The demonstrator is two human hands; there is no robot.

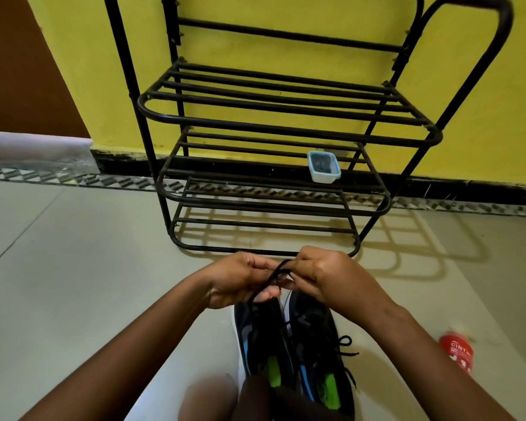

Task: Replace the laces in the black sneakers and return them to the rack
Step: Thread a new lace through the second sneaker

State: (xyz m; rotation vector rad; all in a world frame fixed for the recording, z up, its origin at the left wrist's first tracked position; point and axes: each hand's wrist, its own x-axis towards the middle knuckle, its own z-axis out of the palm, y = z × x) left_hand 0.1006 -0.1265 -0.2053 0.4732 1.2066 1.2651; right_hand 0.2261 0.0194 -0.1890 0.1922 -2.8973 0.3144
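Left hand (243, 278): fingers curled, pinching the upper end of the black lace, just left of the other hand.
Lace (274, 278): caught between both pinches, then running down and back toward the body to the front of the left sneaker; which eyelet it enters, cannot tell.
Left sneaker (257, 338): on the floor (73, 268) directly beneath the hands, long axis pointing away from the body toward the rack, toe end under the left hand, heel nearest the body.
Right hand (325, 278): fingers curled, pinching the same lace, close against the left hand's fingertips.
Right sneaker (319, 344): side by side with the left one, pointing the same way, a second lace (345, 344) looped off its outer side.
Rack (271, 117): straight ahead beyond the toes, apart from both shoes.
Box (324, 166): small, lidded, on a lower shelf of the rack.
Red packet (457, 354): on the floor, far right, well apart from the shoes.
Coming move, as a judgement: probably threading downward into the left sneaker, with the left hand nearer.
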